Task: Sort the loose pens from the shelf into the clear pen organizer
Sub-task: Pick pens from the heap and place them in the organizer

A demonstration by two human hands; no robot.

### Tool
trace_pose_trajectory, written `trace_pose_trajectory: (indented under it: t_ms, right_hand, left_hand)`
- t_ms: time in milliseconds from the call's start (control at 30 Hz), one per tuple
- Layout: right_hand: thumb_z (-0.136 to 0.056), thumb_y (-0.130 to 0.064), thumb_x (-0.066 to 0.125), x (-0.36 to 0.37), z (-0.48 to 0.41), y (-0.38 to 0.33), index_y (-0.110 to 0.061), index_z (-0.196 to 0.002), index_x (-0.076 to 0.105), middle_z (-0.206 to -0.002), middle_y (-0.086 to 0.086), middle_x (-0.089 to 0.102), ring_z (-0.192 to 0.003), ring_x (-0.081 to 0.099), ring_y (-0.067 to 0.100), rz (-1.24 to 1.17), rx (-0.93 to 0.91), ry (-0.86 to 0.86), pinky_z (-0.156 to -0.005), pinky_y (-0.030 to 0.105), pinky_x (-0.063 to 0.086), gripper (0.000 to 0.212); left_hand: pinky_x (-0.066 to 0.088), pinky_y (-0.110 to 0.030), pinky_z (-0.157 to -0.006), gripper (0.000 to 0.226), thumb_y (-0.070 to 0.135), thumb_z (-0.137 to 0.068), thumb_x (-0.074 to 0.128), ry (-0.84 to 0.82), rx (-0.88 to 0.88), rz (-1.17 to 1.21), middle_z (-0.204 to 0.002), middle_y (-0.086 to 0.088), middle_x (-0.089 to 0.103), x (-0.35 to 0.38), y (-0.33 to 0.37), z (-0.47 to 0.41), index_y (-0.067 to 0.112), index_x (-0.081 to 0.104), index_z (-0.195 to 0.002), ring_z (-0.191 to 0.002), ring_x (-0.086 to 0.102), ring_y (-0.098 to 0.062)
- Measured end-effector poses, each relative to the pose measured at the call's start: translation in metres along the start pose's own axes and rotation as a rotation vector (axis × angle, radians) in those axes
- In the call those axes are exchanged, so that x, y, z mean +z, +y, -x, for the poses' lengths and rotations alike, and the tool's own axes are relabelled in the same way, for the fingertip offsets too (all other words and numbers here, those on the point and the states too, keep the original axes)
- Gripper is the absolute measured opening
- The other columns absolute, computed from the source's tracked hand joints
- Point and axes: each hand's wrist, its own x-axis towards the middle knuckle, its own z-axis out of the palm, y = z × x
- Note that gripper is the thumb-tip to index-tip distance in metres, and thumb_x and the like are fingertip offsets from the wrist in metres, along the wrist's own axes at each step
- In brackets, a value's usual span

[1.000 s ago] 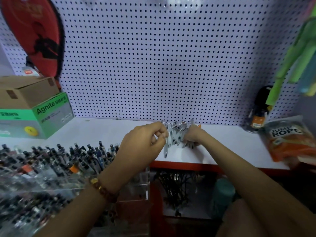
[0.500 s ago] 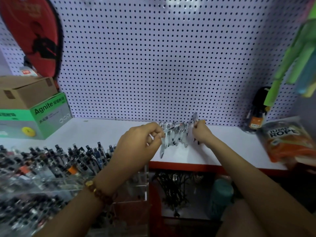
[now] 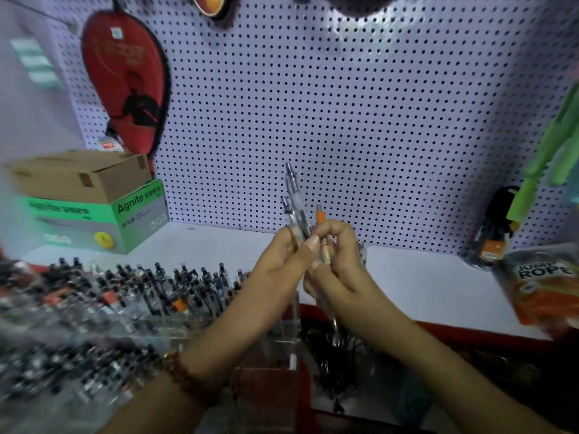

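Pens (image 3: 293, 191) raised — long axis upright, clickers up

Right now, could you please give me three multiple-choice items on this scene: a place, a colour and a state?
1. The cardboard box sits: A on the green box; B under it; C beside it.
2. The top of the pen above the right hand is: A blue; B orange; C green.
3. The clear pens are: A lying flat; B gripped in both hands; C untouched.
Key: 1A, it is stacked on it; 2B, the top shows orange; 3B, left hand and right hand curl round them.
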Motion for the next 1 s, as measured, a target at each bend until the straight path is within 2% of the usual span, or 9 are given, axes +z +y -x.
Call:
trace_pose_trajectory:
  t_ms: [100, 200, 333, 433, 500, 567, 733, 867, 1000]
  right_hand:
    - [-0.091, -0.012, 0.045, 0.035, 0.005, 0.016, -0.026, -0.113, 0.042, -0.106, -0.010, 0.057, -0.076, 0.060, -0.006, -0.006, -0.045, 0.123, -0.075, 0.020, 0.047, 0.027]
    - [-0.097, -0.006, 0.039, 0.056, 0.023, 0.019, -0.033, -0.136, 0.018, -0.115, -0.026, 0.052, -0.093, 0.061, -0.002, 0.124, -0.104, 0.018, -0.080, 0.015, 0.046, 0.052]
    - [-0.099, -0.026, 0.036, 0.073, 0.032, 0.011, -0.030, -0.145, 0.009, -0.126, -0.002, 0.055, -0.104, 0.059, 0.000, 0.106, -0.018, -0.021, -0.085, 0.018, 0.047, 0.054]
    - [-0.097, -0.032, 0.037, 0.083, 0.036, 0.012, -0.038, -0.141, 0.012, -0.135, -0.005, 0.050, -0.120, 0.052, 0.001, 0.173, 0.003, -0.008, -0.097, 0.021, 0.044, 0.051]
    - [-0.097, -0.034, 0.037, 0.085, 0.040, 0.011, -0.043, -0.132, 0.021, -0.117, -0.013, 0.057, -0.102, 0.059, -0.002, 0.269, -0.040, 0.000, -0.084, 0.019, 0.049, 0.039]
    - [-0.098, -0.035, 0.036, 0.083, 0.040, 0.008, -0.033, -0.119, 0.038, -0.086, -0.009, 0.064, -0.071, 0.062, 0.006, 0.311, -0.056, 0.106, -0.062, 0.028, 0.051, 0.022]
    - [-0.099, -0.031, 0.035, 0.075, 0.031, 0.001, -0.017, -0.098, 0.040, -0.080, 0.001, 0.051, -0.074, 0.055, 0.032, 0.054, 0.092, 0.239, -0.069, 0.050, 0.051, 0.015]
    - [-0.101, -0.030, 0.035, 0.083, 0.035, 0.003, -0.021, -0.090, 0.032, -0.080, -0.001, 0.040, -0.064, 0.041, 0.007, 0.060, 0.211, 0.067, -0.062, 0.028, 0.041, 0.015]
    - [-0.086, -0.052, 0.032, 0.087, 0.041, 0.001, -0.028, -0.092, 0.031, -0.077, -0.008, 0.048, -0.063, 0.049, -0.002, 0.171, 0.168, -0.045, -0.060, 0.022, 0.044, 0.025]
  left_hand:
    - [0.048, -0.009, -0.065, 0.016, 0.019, -0.100, 0.042, 0.177, 0.010, -0.025, -0.088, 0.005, 0.067, 0.000, -0.009, 0.022, 0.014, 0.055, -0.106, -0.075, 0.064, 0.005]
    - [0.049, -0.016, -0.059, 0.019, 0.021, -0.099, 0.042, 0.260, 0.008, -0.016, -0.082, -0.006, 0.068, -0.009, -0.017, 0.043, 0.008, 0.056, -0.103, -0.069, 0.065, -0.006]
    - [0.052, -0.025, -0.049, 0.025, 0.024, -0.099, 0.042, 0.283, -0.022, 0.023, -0.074, -0.004, 0.071, -0.027, -0.016, 0.061, 0.006, 0.057, -0.108, -0.063, 0.066, -0.017]
    - [0.048, -0.022, -0.046, 0.029, 0.026, -0.097, 0.044, 0.338, -0.013, 0.009, -0.071, -0.009, 0.068, -0.034, -0.021, 0.069, 0.001, 0.057, -0.104, -0.057, 0.063, -0.015]
    - [0.051, -0.027, -0.056, 0.030, 0.030, -0.094, 0.045, 0.376, -0.002, 0.026, -0.081, -0.020, 0.067, -0.039, -0.027, 0.073, 0.004, 0.057, -0.103, -0.067, 0.064, -0.022]
    - [0.055, -0.031, -0.069, 0.035, 0.033, -0.096, 0.046, 0.366, -0.011, 0.061, -0.091, -0.014, 0.071, -0.045, -0.030, 0.077, 0.002, 0.054, -0.110, -0.081, 0.069, -0.021]
    - [0.048, -0.011, -0.057, 0.019, 0.011, -0.100, 0.040, 0.126, -0.028, -0.080, -0.072, 0.013, 0.071, -0.050, -0.035, 0.092, 0.008, 0.056, -0.090, -0.067, 0.067, 0.000]
    - [0.036, -0.005, -0.057, 0.035, 0.006, -0.097, 0.049, 0.108, 0.119, -0.453, -0.063, 0.025, 0.057, -0.054, -0.045, 0.093, 0.028, 0.047, -0.069, -0.060, 0.053, 0.010]
    - [0.040, -0.019, -0.055, 0.037, 0.032, -0.095, 0.047, 0.060, 0.194, -0.468, -0.070, -0.003, 0.060, -0.061, -0.053, 0.095, -0.001, 0.058, -0.083, -0.060, 0.053, -0.009]
